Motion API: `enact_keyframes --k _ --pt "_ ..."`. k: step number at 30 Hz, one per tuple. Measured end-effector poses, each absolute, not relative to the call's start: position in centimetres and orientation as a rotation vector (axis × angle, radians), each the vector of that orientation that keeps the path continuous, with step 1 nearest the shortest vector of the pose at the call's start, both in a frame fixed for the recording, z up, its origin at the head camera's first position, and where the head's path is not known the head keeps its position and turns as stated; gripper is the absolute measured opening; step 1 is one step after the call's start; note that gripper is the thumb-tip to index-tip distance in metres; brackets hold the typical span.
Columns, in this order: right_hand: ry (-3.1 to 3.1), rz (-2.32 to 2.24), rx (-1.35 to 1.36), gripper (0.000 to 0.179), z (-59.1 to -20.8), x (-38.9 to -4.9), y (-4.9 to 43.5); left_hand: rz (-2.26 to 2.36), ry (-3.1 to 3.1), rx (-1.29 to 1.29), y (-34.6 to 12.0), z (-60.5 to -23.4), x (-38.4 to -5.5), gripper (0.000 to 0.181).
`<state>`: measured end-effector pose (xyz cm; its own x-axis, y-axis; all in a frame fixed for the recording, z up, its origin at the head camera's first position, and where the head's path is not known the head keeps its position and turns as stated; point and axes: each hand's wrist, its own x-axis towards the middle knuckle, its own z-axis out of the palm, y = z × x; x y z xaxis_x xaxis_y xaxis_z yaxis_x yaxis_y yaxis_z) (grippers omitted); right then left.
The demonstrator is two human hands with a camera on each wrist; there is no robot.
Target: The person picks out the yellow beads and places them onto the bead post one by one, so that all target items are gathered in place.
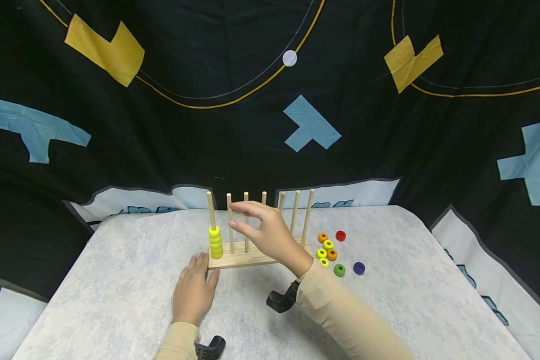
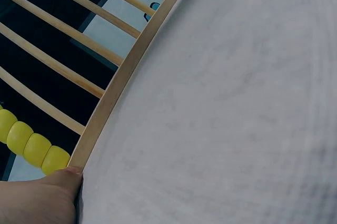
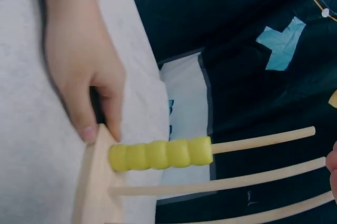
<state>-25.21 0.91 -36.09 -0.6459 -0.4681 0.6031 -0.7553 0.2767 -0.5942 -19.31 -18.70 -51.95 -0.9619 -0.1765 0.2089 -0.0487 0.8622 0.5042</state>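
Note:
A wooden peg stand (image 1: 252, 257) with several upright pegs stands on the table. Yellow beads (image 1: 215, 242) are stacked on its leftmost peg; the right wrist view shows the same yellow beads (image 3: 160, 154) in a row down to the base. My left hand (image 1: 192, 290) holds the base's left end, thumb at the front and fingers at the side. At the upper part of the second peg (image 1: 230, 225) is my right hand (image 1: 267, 232), thumb and forefinger spread apart. No bead shows between them. Only fingertips of that hand appear at the right wrist view's edge.
Right of the stand lie loose beads: orange beads (image 1: 323, 237), yellow beads (image 1: 321, 254), a red bead (image 1: 340, 235), a green bead (image 1: 339, 270) and a purple bead (image 1: 359, 268). A dark patterned cloth (image 1: 234, 145) hangs behind the pale table (image 1: 130, 280).

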Motion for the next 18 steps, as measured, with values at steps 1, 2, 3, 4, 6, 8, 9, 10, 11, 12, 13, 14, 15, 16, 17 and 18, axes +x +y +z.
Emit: enact_keyframes --k 1,2,3,4,6,8,9,10,11,12,13,14,15,16,17,18 --pt "-2.254 1.309 1.113 0.039 -36.4 -25.0 1.2 -0.743 -2.790 0.171 -18.7 -52.0 -19.3 0.063" --pt "-2.264 1.312 1.113 0.039 -36.7 -24.8 1.5 -0.742 -2.791 0.171 -18.7 -52.0 -19.3 0.063" --pt "-2.274 1.309 1.110 0.039 -37.0 -24.6 1.8 -0.741 -2.793 0.172 -18.6 -52.0 -19.4 0.063" --pt "-2.280 1.305 1.112 0.039 -37.3 -24.4 2.0 -0.741 -2.794 0.174 -18.6 -52.1 -19.4 0.063" --pt "-2.301 1.299 1.113 0.039 -37.9 -24.0 2.5 -0.739 -2.800 0.175 -18.7 -52.1 -19.4 0.063" --pt "-2.327 1.296 1.119 0.040 -38.5 -23.4 3.0 -0.736 -2.804 0.173 -18.7 -52.1 -19.4 0.063" --pt "-2.342 1.295 1.121 0.040 -38.7 -23.2 3.2 -0.735 -2.805 0.171 -18.7 -52.2 -19.4 0.063" --pt "-2.358 1.298 1.125 0.040 -39.0 -22.9 3.4 -0.733 -2.805 0.168 -18.7 -52.1 -19.4 0.063" --pt "-2.374 1.296 1.130 0.040 -39.3 -22.6 3.7 -0.730 -2.804 0.165 -18.7 -52.1 -19.4 0.063" --pt "-2.385 1.295 1.136 0.040 -39.6 -22.4 3.9 -0.729 -2.803 0.163 -18.7 -52.1 -19.3 0.063" --pt "-2.397 1.295 1.139 0.040 -39.9 -22.1 4.2 -0.730 -2.801 0.160 -18.7 -52.1 -19.3 0.063" --pt "-2.405 1.297 1.141 0.039 -40.3 -21.9 4.5 -0.732 -2.799 0.157 -18.7 -52.1 -19.3 0.063" --pt "-2.411 1.297 1.141 0.039 -40.6 -21.8 4.8 -0.732 -2.797 0.154 -18.7 -52.1 -19.3 0.063" --pt "-2.418 1.296 1.135 0.038 -40.9 -21.7 5.2 -0.732 -2.795 0.150 -18.7 -52.1 -19.3 0.063" --pt "-2.430 1.296 1.120 0.038 -41.3 -21.7 5.5 -0.732 -2.792 0.148 -18.7 -52.1 -19.2 0.063" --pt "-2.443 1.298 1.101 0.037 -41.6 -21.6 5.8 -0.733 -2.791 0.146 -18.7 -52.1 -19.2 0.063"
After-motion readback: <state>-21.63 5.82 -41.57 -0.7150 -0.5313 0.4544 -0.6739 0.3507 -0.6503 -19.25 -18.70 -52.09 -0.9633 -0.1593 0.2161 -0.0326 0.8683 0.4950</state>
